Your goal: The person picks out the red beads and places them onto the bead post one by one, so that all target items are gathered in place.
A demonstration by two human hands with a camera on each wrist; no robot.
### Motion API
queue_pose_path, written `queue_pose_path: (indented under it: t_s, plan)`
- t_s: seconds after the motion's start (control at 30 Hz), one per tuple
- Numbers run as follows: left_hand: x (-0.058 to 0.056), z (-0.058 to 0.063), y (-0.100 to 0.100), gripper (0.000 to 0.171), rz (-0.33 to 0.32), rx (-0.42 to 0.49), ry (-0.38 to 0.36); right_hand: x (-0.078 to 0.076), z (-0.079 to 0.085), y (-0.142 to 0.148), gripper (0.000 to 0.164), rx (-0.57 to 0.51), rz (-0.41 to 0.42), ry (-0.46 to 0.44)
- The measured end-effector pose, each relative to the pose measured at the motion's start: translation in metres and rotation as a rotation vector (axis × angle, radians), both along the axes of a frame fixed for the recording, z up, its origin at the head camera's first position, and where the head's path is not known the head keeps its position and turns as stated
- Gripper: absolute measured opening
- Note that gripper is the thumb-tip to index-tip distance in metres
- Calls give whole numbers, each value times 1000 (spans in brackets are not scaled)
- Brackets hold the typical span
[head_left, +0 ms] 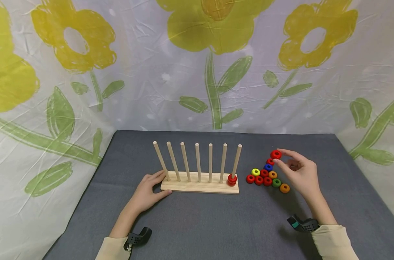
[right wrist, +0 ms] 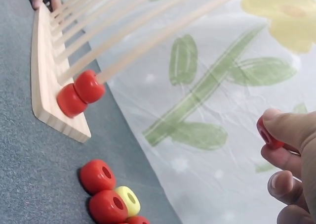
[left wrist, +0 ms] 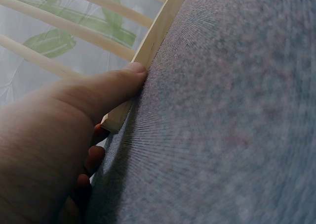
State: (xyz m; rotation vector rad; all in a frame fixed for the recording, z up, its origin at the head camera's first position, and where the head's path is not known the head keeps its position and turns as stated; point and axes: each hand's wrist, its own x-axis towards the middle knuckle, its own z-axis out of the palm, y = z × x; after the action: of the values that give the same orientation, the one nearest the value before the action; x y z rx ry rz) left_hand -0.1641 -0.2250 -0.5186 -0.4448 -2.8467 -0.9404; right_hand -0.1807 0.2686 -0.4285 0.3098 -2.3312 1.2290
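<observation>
A wooden peg stand (head_left: 197, 186) with several upright pegs stands on the table, two red beads (head_left: 231, 180) stacked on its rightmost peg. My left hand (head_left: 146, 192) grips the stand's left end, thumb along the front edge and fingers behind, as the left wrist view also shows. Between thumb and fingertip my right hand (head_left: 299, 172) pinches a red bead (head_left: 275, 154), held up above the far tip of a bead group. That group (head_left: 267, 181) of red, orange, green, blue and yellow beads lies right of the stand. In the right wrist view the pinched bead (right wrist: 266, 133) shows its hole.
The dark grey cloth (head_left: 197, 224) covers the table. Behind it hangs a pale backdrop (head_left: 145, 97) with painted yellow flowers. The pegs rise tall between the two hands. Black wrist devices sit on the left wrist (head_left: 137, 238) and right wrist (head_left: 303, 224).
</observation>
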Motion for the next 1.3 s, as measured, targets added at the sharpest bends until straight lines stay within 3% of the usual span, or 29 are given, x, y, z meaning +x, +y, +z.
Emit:
queue_pose_path:
  t_s: [0.77, 0.87, 1.1, 1.3]
  plan:
    - [0, -1, -1, 73, -1, 1, 2, -5, 5, -10, 38, 13, 16, 18]
    - [0, -1, -1, 73, -1, -1, 6, -5, 11, -16, 37, 3, 23, 23]
    - [-1, -1, -1, 74, 3, -8, 5, 9, 41, -39, 33, -32, 80, 41]
    - [0, -1, -1, 74, 3, -4, 0, 7, 47, -46, 33, -30, 90, 65]
